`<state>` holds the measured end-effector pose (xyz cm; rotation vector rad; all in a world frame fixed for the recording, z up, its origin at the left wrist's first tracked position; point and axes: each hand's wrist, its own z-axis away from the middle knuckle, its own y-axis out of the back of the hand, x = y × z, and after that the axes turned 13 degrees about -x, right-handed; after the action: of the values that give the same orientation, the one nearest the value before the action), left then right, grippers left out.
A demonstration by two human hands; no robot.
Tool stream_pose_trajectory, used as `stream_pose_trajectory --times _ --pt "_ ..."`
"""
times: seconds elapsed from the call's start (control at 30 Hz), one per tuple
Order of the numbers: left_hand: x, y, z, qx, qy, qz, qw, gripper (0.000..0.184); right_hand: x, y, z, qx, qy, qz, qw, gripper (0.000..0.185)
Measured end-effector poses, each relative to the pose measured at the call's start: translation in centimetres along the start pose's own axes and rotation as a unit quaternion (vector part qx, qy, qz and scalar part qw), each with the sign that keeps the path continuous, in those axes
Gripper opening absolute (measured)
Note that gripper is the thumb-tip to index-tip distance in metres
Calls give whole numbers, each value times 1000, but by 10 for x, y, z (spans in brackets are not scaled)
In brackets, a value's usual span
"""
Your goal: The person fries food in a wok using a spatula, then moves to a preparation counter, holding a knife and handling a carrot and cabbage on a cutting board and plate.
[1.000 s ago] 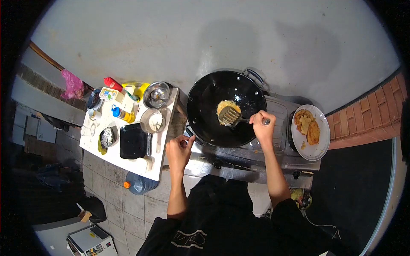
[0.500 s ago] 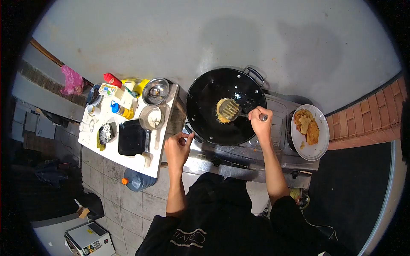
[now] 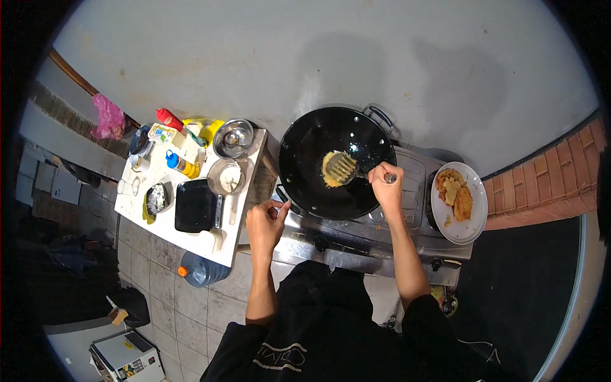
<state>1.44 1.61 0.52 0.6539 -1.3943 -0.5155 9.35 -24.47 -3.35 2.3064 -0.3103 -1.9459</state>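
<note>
My right hand [image 3: 386,184] is closed around the handle of a slotted metal spatula [image 3: 342,168]. The spatula's head lies over a golden, breaded-looking piece of food [image 3: 330,172] inside a large black wok [image 3: 318,134], which stands on a steel stove. At the wok's near left side, my left hand [image 3: 265,224] has its fingers curled, with thumb and fingertips at the loop handle [image 3: 287,198]; the exact grip is partly hidden. To the right of the wok, a white plate [image 3: 470,232] bears several browned fried pieces [image 3: 453,191].
On the left, a white table [image 3: 223,253] carries a black square pan [image 3: 195,205], a steel bowl [image 3: 233,138], a pot with white contents [image 3: 225,176], a yellow-and-blue bottle [image 3: 182,164] and a red bottle [image 3: 168,118]. A water jug [image 3: 207,270] stands below. A grey wall rises behind the stove.
The view has shifted slightly. The spatula stays over the food in the wok, and both hands keep nearly the same places and grips.
</note>
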Motion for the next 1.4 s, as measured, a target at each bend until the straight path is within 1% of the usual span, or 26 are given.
stream_pose_trajectory --times 0.07,0.2,0.27,0.4,0.6,0.8,0.87,1.0,1.1,1.17,1.27,1.33,1.4 --pt "1 1 0 5 -2 1 1000 29 0 -3 3 2 26 0 1000 25" --pt "4 2 1 5 -1 -5 1000 28 -11 -2 9 13 33 15 999 23" --pt "3 2 2 -2 4 -5 1000 28 -14 -3 10 32 11 -52 998 23" --pt "0 1 1 -8 6 -8 1000 28 -10 -9 9 21 23 -39 999 23" --pt "0 2 -1 -15 8 -4 1000 25 -5 -12 7 27 -8 -11 1000 25" --pt "-4 1 -3 -25 5 -13 1000 24 10 -10 5 26 16 -17 999 26" --pt "-3 1 -3 -21 2 -12 1000 24 10 -9 2 16 -1 -11 1000 27" --pt "-6 0 -2 -13 -12 -10 1000 24 0 -10 3 15 9 -17 1000 26" --pt "-11 -2 -4 -8 -30 -1 1000 24 -8 -8 4 2 -8 -24 1000 27" --pt "-10 -1 -5 -11 -26 -6 1000 25 0 -6 2 6 -27 -65 997 26" --pt "-9 -1 -5 -15 -20 -10 1000 25 -3 -4 0 31 -23 -50 998 26" --pt "-8 0 -4 -14 -19 -9 1000 26 -3 -3 -1 32 -26 -64 997 24" --pt "-6 1 -3 -14 -21 -17 1000 27 -2 -5 -3 53 2 -56 997 25"
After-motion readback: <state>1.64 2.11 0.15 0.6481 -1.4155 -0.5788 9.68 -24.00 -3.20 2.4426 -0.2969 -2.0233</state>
